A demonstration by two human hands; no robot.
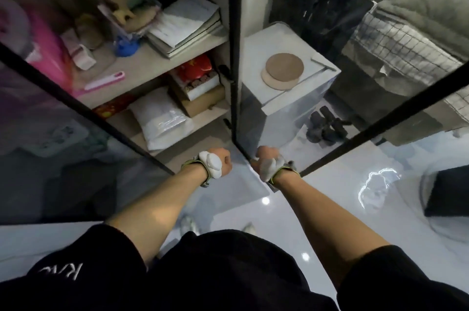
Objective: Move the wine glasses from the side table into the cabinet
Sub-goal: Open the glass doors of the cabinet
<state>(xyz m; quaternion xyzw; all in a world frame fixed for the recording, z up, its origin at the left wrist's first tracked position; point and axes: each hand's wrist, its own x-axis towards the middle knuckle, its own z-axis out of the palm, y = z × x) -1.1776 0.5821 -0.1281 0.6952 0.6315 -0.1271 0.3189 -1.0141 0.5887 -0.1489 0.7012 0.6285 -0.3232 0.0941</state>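
Note:
No wine glass shows in this view. The cabinet [152, 62] stands ahead with shelves full of books, boxes and bags. Its two black-framed glass doors stand open towards me. My right hand [266, 159] is closed on the lower edge of the right door [234, 57]. My left hand [218, 161] is a fist just beside the end of the left door [88, 107], with nothing visible in it. The white side table [317, 74] stands right of the cabinet, seen through the right door's glass, and carries only round wooden coasters [284, 68].
Black dumbbells [327, 125] lie on the glossy white floor at the foot of the side table. A bed with a checked blanket [406, 57] fills the right. A dark box [446, 194] sits low at the right edge. My feet are below, between the doors.

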